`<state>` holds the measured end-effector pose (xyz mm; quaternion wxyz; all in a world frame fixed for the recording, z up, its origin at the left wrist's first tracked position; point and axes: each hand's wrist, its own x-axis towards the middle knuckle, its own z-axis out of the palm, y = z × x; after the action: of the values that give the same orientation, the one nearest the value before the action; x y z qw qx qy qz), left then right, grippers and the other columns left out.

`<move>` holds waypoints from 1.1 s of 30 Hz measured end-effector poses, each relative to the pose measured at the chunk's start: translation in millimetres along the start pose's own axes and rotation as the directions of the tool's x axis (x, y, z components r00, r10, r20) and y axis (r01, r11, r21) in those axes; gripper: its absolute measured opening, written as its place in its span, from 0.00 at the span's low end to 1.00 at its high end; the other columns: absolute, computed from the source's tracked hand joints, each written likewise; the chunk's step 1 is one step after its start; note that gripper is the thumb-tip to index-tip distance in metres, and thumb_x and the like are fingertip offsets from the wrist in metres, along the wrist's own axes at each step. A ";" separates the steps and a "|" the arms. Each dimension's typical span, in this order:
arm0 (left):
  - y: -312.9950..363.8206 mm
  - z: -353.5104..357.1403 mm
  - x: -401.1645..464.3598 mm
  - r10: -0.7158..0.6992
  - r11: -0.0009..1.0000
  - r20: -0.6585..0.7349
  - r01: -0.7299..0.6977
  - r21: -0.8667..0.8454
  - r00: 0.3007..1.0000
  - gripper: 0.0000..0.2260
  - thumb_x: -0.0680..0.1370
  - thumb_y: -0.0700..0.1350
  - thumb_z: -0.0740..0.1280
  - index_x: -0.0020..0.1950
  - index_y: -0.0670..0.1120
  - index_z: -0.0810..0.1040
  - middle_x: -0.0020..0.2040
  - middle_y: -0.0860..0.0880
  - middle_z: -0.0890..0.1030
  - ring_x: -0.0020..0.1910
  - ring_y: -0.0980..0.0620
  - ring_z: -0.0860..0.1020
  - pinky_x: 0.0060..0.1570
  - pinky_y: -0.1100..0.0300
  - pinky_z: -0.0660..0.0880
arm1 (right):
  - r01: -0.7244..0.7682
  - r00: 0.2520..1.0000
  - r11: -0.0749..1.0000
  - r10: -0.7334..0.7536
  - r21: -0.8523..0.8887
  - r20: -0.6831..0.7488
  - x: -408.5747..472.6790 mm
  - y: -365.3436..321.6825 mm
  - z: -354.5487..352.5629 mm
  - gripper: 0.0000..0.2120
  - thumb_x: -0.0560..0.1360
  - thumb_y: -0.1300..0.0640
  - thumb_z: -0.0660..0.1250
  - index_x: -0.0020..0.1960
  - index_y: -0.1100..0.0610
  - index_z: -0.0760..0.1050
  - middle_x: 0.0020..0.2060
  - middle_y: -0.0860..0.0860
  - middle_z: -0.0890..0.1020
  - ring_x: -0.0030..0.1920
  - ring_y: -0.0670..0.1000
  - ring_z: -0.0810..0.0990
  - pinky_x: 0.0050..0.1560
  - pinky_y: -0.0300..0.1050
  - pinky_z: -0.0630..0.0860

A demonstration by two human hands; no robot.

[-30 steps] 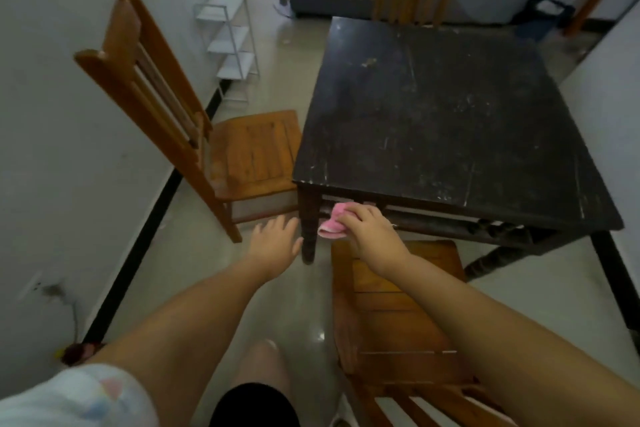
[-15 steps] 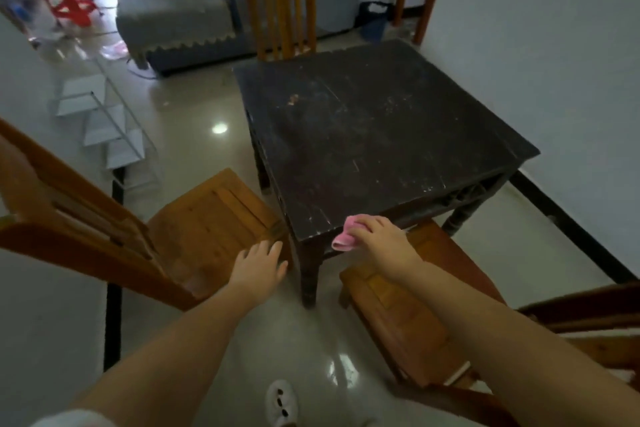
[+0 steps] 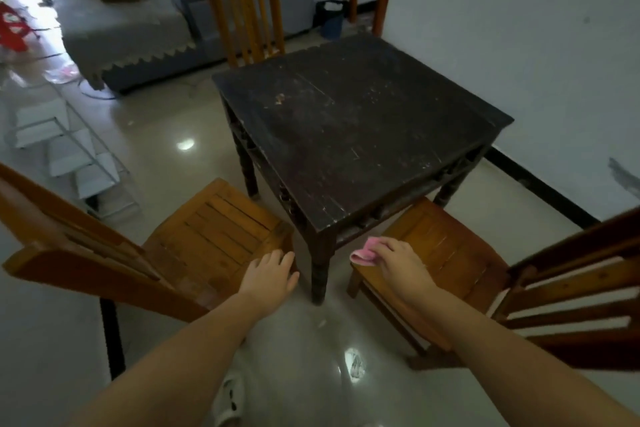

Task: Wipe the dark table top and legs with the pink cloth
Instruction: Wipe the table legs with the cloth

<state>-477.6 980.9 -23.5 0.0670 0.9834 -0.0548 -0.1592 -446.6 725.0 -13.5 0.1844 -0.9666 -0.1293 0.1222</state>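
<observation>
A dark square table (image 3: 363,128) with a scratched top stands ahead, its near corner leg (image 3: 320,270) pointing toward me. My right hand (image 3: 398,262) grips a small pink cloth (image 3: 362,253) just right of that leg, below the table's apron and over the right chair's seat. The cloth is a short gap away from the leg. My left hand (image 3: 270,272) lies with fingers straight at the corner of the left chair's seat, left of the leg.
A wooden chair (image 3: 214,236) stands to the left of the corner and another (image 3: 450,253) to the right. A third chair (image 3: 246,7) is behind the table. A white wire rack (image 3: 65,152), a grey sofa (image 3: 131,21) and a white wall (image 3: 519,45) surround the spot.
The view has risen and swung to face the table's corner. My right hand with the cloth has come down off the table's edge to beside the leg. My left hand now touches the left chair.
</observation>
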 end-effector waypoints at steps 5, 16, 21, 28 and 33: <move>-37.9 10.4 13.4 0.230 0.972 0.055 -0.232 0.038 0.972 0.22 0.81 0.53 0.51 0.73 0.49 0.56 0.71 0.47 0.63 0.70 0.49 0.61 0.67 0.53 0.59 | -0.202 0.974 0.971 0.212 0.125 -0.073 -0.1 -19.4 52.6 0.16 0.79 0.59 0.59 0.66 0.50 0.71 0.66 0.49 0.71 0.67 0.52 0.66 0.68 0.48 0.64; -95.1 130.9 74.5 0.272 0.933 0.141 -0.224 -0.283 0.952 0.21 0.80 0.53 0.54 0.72 0.49 0.58 0.70 0.48 0.65 0.67 0.50 0.65 0.63 0.55 0.66 | -0.464 0.523 0.087 0.830 0.882 0.194 23.4 -57.8 201.9 0.16 0.80 0.47 0.56 0.47 0.57 0.75 0.35 0.57 0.79 0.35 0.56 0.79 0.38 0.50 0.76; -86.2 244.7 141.0 0.238 0.829 0.051 -0.176 -0.531 0.970 0.22 0.81 0.52 0.54 0.72 0.46 0.58 0.71 0.45 0.64 0.68 0.48 0.64 0.64 0.53 0.64 | -0.270 0.538 0.016 0.832 0.963 0.137 72.8 -8.7 306.0 0.10 0.80 0.53 0.58 0.55 0.56 0.75 0.42 0.55 0.81 0.42 0.53 0.80 0.40 0.45 0.75; -68.3 319.0 243.4 0.296 0.412 -0.307 -0.411 -0.813 0.904 0.21 0.77 0.52 0.62 0.68 0.51 0.63 0.62 0.55 0.72 0.61 0.58 0.70 0.62 0.56 0.66 | 0.069 0.624 0.142 0.766 0.987 -0.154 187.2 25.7 443.0 0.12 0.80 0.46 0.55 0.49 0.50 0.75 0.37 0.56 0.80 0.33 0.52 0.79 0.34 0.47 0.77; -59.3 352.0 276.7 0.308 0.203 -0.450 -0.520 -0.830 0.838 0.22 0.76 0.49 0.64 0.68 0.50 0.62 0.58 0.55 0.72 0.57 0.59 0.70 0.59 0.60 0.66 | 0.207 0.534 0.234 0.787 0.950 -0.310 214.1 50.6 540.4 0.15 0.81 0.52 0.53 0.65 0.48 0.69 0.50 0.46 0.79 0.54 0.46 0.79 0.54 0.46 0.76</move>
<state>-324.2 963.3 -447.9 0.6613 0.7189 -0.2095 -0.0444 -389.2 918.3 -561.0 0.7088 -0.6100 0.2781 -0.2194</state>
